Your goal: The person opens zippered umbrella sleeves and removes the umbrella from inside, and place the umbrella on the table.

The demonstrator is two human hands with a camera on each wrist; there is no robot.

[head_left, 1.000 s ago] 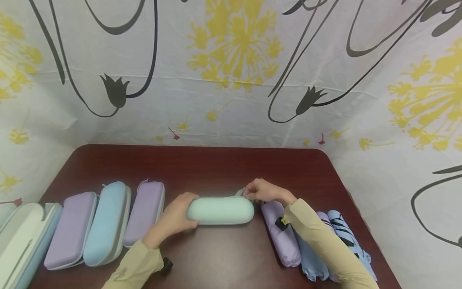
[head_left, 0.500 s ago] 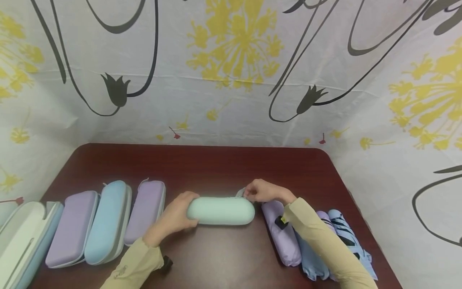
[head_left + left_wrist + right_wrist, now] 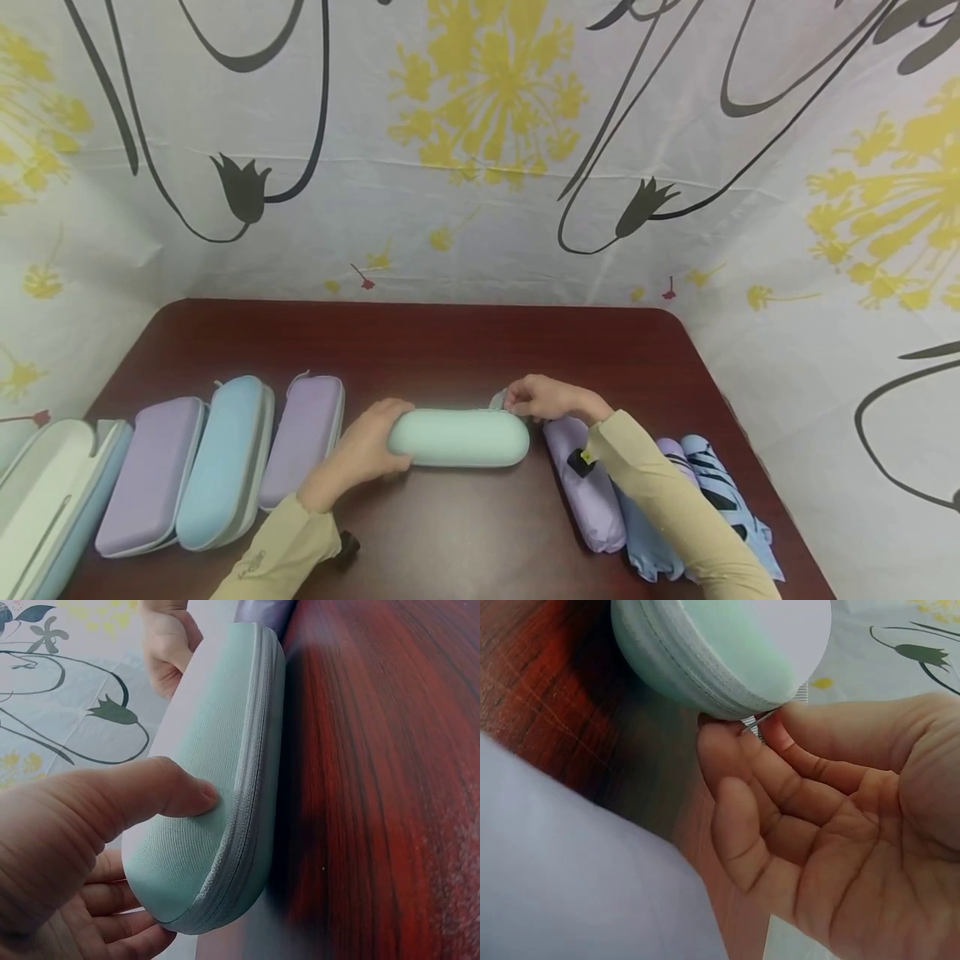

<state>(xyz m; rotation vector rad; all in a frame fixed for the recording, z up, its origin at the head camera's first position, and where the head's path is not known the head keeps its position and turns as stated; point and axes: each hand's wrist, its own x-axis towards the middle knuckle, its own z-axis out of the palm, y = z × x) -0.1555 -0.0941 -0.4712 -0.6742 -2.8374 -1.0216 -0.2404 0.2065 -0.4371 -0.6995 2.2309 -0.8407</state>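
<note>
A mint-green zip case (image 3: 459, 437) with rounded ends lies across the middle of the table. My left hand (image 3: 369, 443) grips its left end; in the left wrist view the thumb (image 3: 184, 793) presses on the side near the grey zipper (image 3: 244, 787), with the other fingers round the far side. At the far right corner, my right hand (image 3: 549, 397) pinches a small zipper pull (image 3: 757, 722) between thumb and fingertips, which partly hide it. A pale grey strap (image 3: 497, 400) shows beside those fingers. The zipper looks closed along the stretch seen in the left wrist view.
Left on the dark red table (image 3: 420, 342) stand a purple case (image 3: 303, 433), a blue case (image 3: 221, 462), another purple case (image 3: 150, 475) and an open white-and-blue case (image 3: 52, 492). At right lie folded umbrellas, a purple one (image 3: 588, 500) and a blue striped one (image 3: 723, 492), partly under the right sleeve.
</note>
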